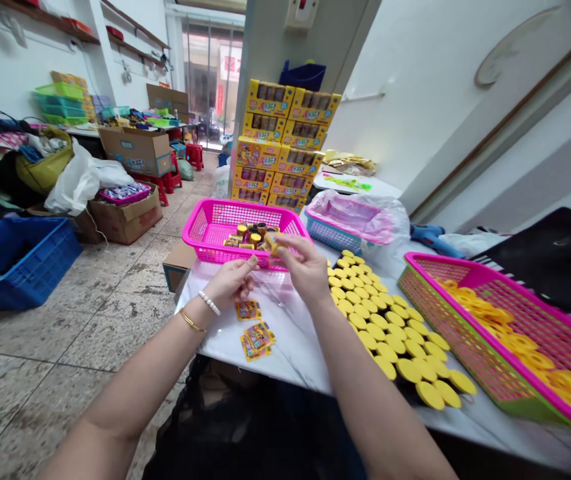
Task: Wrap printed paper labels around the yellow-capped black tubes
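My right hand (308,270) is closed in a pinch on a small yellow piece (274,244), blurred, at the near rim of a pink basket (200,230). Close by on the left, my left hand (235,280) has its fingers curled in and its thumb against them; whether anything is inside is hidden. The basket holds several small dark cylinders with yellow caps (255,239). Below my hands, colourful printed cards (256,340) lie on the white table (300,363), with another card (248,309) nearer my left hand.
Many round yellow-topped pieces (378,327) stand in rows right of my right arm. Beyond them, a pink and green basket (465,353) holds yellow rings (520,347). A plastic-lined basket (350,220) and stacked yellow boxes (278,143) stand behind. A blue crate (20,260) is on the floor.
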`<action>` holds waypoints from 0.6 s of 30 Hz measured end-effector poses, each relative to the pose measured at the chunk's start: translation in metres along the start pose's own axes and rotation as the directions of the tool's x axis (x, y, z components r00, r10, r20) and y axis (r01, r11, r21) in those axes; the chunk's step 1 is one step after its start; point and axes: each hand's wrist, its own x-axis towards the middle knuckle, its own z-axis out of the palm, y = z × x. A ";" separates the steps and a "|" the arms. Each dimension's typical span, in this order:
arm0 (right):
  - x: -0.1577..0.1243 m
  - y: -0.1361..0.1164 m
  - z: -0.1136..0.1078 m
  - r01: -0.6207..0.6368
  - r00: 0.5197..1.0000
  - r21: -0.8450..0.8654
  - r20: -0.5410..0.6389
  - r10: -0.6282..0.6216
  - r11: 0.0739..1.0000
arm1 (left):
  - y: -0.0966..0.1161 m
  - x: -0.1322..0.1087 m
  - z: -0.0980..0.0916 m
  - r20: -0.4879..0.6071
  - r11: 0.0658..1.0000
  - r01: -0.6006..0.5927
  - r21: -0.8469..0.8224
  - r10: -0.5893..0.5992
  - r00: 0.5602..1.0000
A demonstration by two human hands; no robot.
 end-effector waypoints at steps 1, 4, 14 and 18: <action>0.008 -0.002 -0.004 0.021 1.000 -0.085 -0.013 -0.022 0.996 | -0.001 0.001 -0.002 -0.002 0.996 -0.033 0.080 0.033 0.999; 0.013 -0.009 -0.019 0.044 0.996 -0.355 -0.057 -0.068 0.934 | -0.004 0.004 -0.011 0.041 0.887 -0.161 0.432 0.159 0.986; -0.091 -0.047 -0.047 0.227 0.964 -0.690 0.058 -0.260 0.687 | -0.014 0.006 -0.014 0.206 0.372 -0.268 0.889 0.198 0.958; -0.099 -0.045 -0.034 0.244 0.966 -0.627 0.087 -0.245 0.740 | -0.010 0.005 -0.009 0.209 0.389 -0.296 0.873 0.251 0.945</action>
